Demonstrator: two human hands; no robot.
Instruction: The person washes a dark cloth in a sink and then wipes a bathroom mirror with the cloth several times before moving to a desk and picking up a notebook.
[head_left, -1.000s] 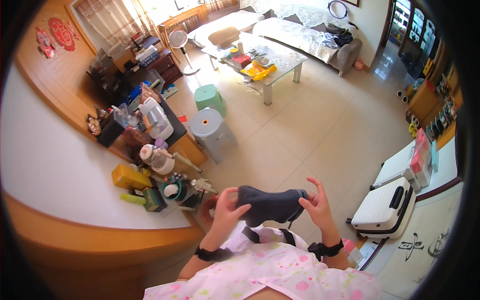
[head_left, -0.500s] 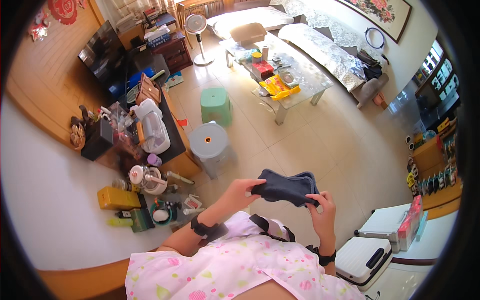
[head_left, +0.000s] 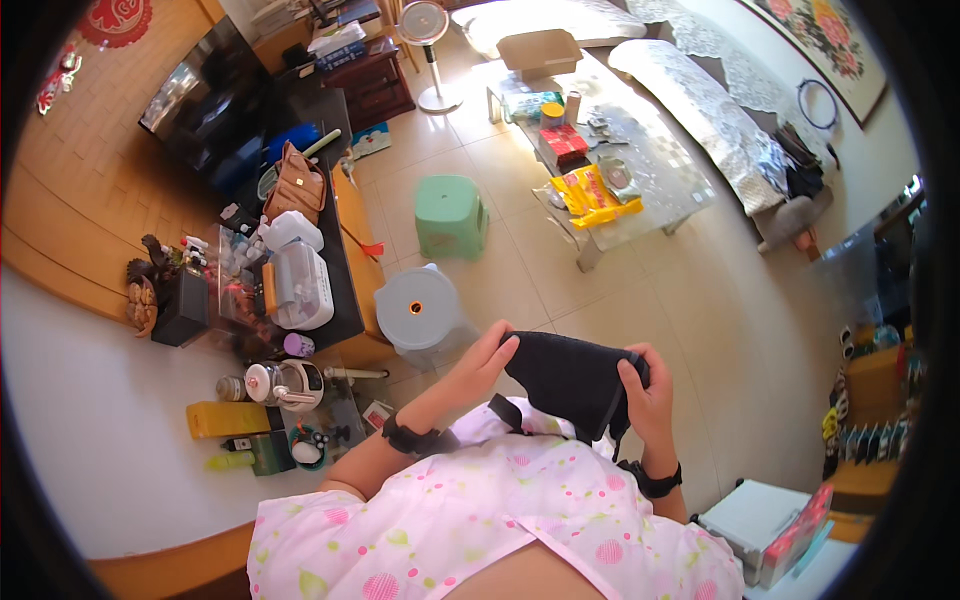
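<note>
A dark navy-to-black piece of cloth (head_left: 568, 375) is stretched between my hands in front of my chest. It looks folded, and its exact kind cannot be made out. My left hand (head_left: 488, 356) pinches its upper left corner between thumb and fingers. At the other end my right hand (head_left: 648, 392) grips it, the thumb lying on top near the upper right corner. A lower corner of the cloth hangs down beside my right hand. Both wrists wear black bands.
Ahead stand a grey round stool (head_left: 418, 330) and a green stool (head_left: 448, 215). A glass coffee table (head_left: 665, 215) bears packets and boxes. The cabinet at left holds a clear-lidded container (head_left: 303, 285); an electric kettle (head_left: 290, 385) stands nearer. A white case (head_left: 750, 515) is at lower right.
The cloth has been turned and spread into a broader, flatter face, now closer to my body. My right hand has shifted its grip up its right end. The view has swung slightly.
</note>
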